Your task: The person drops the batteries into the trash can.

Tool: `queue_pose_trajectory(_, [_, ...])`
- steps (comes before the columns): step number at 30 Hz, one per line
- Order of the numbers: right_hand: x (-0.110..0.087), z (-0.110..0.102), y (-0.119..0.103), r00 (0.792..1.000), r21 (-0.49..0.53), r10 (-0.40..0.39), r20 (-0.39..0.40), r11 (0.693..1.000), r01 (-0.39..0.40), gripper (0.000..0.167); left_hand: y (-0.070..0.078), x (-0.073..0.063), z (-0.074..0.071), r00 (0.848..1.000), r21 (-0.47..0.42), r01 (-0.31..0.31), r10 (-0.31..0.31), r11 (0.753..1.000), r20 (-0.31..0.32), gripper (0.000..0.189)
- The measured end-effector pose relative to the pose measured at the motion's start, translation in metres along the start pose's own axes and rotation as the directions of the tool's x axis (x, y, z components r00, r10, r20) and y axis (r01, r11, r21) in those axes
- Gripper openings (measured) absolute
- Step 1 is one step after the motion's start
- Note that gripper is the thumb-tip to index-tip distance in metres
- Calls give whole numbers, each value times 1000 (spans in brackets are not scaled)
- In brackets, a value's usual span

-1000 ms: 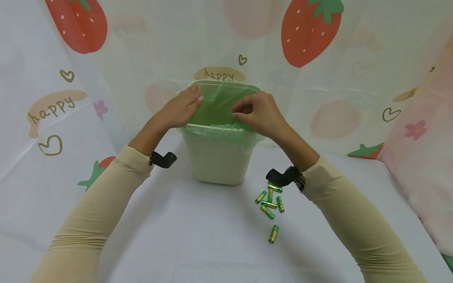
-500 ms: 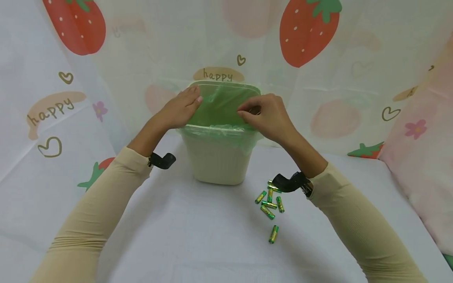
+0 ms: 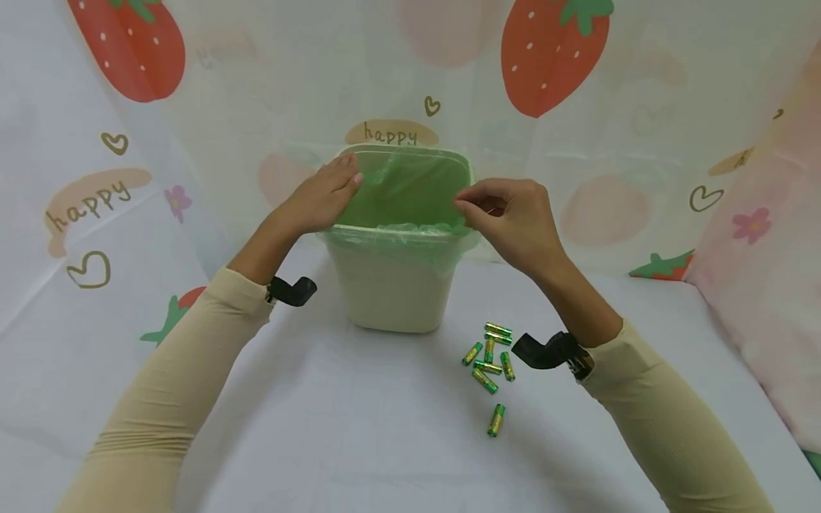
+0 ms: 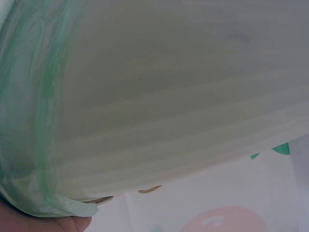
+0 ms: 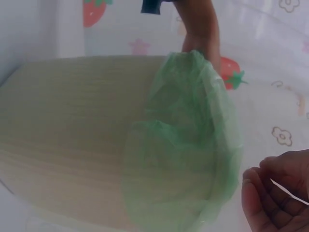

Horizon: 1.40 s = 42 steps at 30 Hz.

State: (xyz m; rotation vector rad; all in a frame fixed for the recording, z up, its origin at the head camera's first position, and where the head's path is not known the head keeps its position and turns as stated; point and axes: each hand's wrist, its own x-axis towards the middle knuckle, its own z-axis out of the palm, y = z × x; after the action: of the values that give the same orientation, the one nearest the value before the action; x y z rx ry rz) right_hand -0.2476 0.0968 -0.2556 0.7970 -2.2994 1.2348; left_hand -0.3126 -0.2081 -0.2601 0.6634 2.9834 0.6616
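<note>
A cream trash bin [image 3: 391, 288] stands upright, lined with a thin green trash bag [image 3: 404, 187] folded over its rim. My left hand [image 3: 323, 196] rests on the left side of the rim, fingers extended along it over the bag. At the right edge of the rim is my right hand [image 3: 509, 221], thumb and fingers loosely bent. In the right wrist view that hand [image 5: 280, 191] shows nothing between its fingers and is apart from the bag [image 5: 183, 169]. The left wrist view has the bin wall [image 4: 169, 106] close up, with a bit of left hand [image 4: 43, 222] under the bag's edge.
Several green and gold batteries [image 3: 489, 368] lie loosely grouped on the white cloth to the right of the bin. One battery [image 3: 496, 420] lies nearer the front. A strawberry-print curtain [image 3: 558, 64] hangs behind, and pink fabric [image 3: 763, 306] borders the right side.
My right hand has moved right and slightly down, from over the bin opening to the right rim, away from the bag. My left hand has stayed on the rim.
</note>
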Motion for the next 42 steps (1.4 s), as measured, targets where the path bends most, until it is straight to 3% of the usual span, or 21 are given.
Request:
queue_pose_trajectory(11, [-24,-4,11,997,59,7,-72,998,-3,12,0,0,0,1000,13,6,-6,1000,4,62])
queue_pose_trajectory(42, [-105,-8,42,985,44,140,-101,990,-136,9,5,-1,-2,1000,7,10,-10,1000,11,61])
